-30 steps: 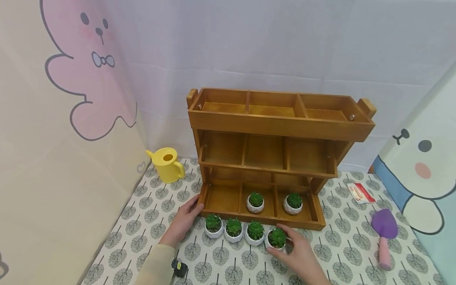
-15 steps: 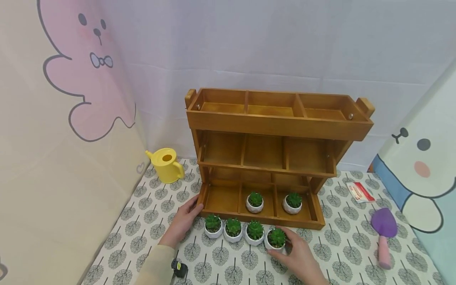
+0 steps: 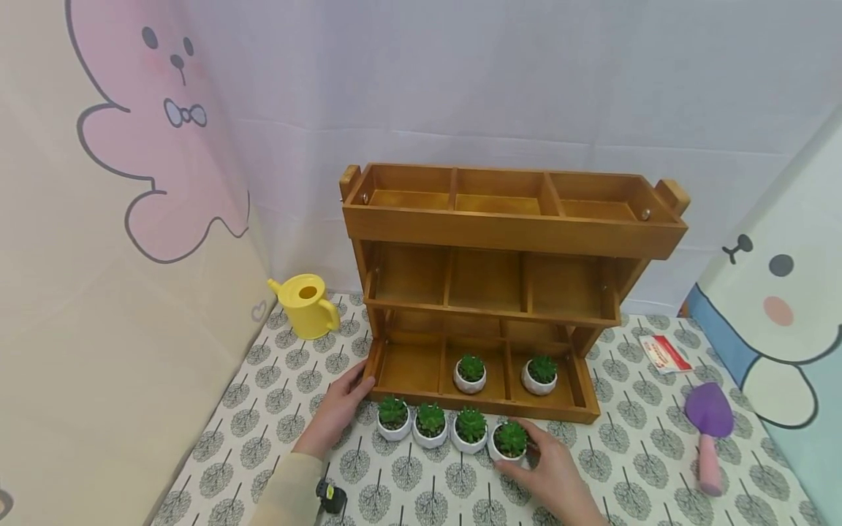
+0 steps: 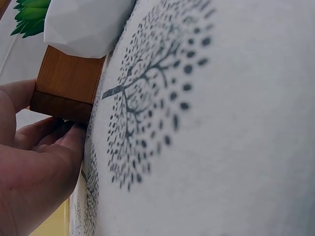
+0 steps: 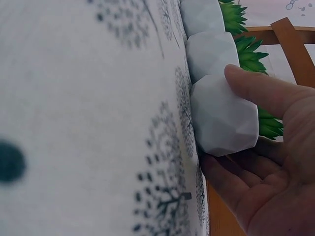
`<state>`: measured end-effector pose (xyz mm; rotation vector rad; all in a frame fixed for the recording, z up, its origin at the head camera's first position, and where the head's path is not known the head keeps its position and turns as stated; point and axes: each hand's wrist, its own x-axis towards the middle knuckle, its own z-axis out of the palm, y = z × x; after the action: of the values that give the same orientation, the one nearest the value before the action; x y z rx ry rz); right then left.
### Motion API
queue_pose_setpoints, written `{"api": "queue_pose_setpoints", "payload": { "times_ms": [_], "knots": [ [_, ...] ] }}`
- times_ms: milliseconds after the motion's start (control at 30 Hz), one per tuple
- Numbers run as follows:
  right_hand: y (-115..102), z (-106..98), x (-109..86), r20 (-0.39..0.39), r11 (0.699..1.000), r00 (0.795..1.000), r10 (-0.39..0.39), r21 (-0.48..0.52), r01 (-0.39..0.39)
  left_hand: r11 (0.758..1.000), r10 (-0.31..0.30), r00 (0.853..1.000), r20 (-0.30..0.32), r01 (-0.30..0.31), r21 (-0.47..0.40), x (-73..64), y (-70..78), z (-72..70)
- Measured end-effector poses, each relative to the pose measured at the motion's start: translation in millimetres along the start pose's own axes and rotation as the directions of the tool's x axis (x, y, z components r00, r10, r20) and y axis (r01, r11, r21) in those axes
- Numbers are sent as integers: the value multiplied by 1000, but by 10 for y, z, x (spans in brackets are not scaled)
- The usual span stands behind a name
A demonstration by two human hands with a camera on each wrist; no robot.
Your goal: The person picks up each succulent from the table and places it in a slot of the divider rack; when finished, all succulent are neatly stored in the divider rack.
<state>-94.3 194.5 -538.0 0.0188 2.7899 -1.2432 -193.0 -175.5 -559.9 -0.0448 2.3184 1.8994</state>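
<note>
A tiered wooden shelf (image 3: pixel 516 232) with divided trays stands on the table. My left hand (image 3: pixel 338 409) holds its lower left front corner, the thumb over the front edge and the fingers along the side. Close up in the left wrist view, the fingers bend round the brown corner (image 4: pixel 69 81). Several small succulents in white faceted pots line up before the bottom tray. The rightmost potted succulent (image 3: pixel 509 442) is between the thumb and fingers of my right hand (image 3: pixel 552 471); its white pot (image 5: pixel 224 118) stands against its neighbour on the cloth.
Two more potted succulents (image 3: pixel 470 372) sit in the middle and right bottom compartments. A yellow watering can (image 3: pixel 305 307) is behind on the left. To the right lie a purple trowel with a pink handle (image 3: pixel 709 438) and a red-and-white packet (image 3: pixel 666 356). Printed fabric hangs behind.
</note>
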Motion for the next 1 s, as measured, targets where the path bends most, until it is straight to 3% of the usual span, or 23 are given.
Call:
{"api": "queue_pose_setpoints", "payload": {
  "times_ms": [267,800,1000],
  "knots": [
    [-7,-3,-12,1,998,999,33,57,-33,1000,9,1000,-3,-9,-12,-13,10,10],
    [-7,11,6,-20,999,1000,21,45,-20,1000,13,1000,-12,-13,0,-20,27,12],
    [-23,-8,5,-36,1000,999,16,-7,-16,1000,11,1000,-9,-11,1,-32,40,7]
  ]
}}
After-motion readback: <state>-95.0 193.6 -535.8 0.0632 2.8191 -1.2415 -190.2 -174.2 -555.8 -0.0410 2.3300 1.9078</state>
